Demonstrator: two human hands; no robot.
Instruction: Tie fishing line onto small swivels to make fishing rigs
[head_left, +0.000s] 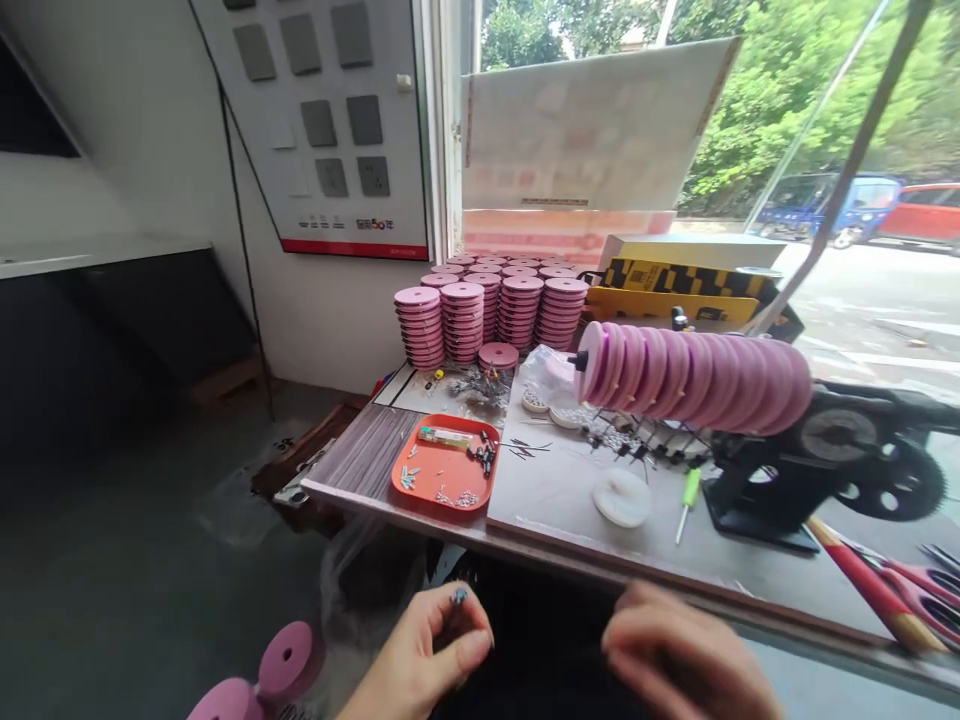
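Observation:
My left hand is raised in front of the table's near edge, its fingers curled. A small blue-grey piece shows at its fingertips, too small to name. To the right, my right hand hovers before the same edge, smeared by motion; its fingers look bent, and anything in them is hidden. Beyond my left hand lies an orange tray with small metal and black parts and a clear tube. A round white disc rests on the board, beyond my right hand.
A black stand carries a row of pink spools on the right. Stacked pink spools fill the back. A green-handled screwdriver and scissors lie rightward. More pink spools are low at left.

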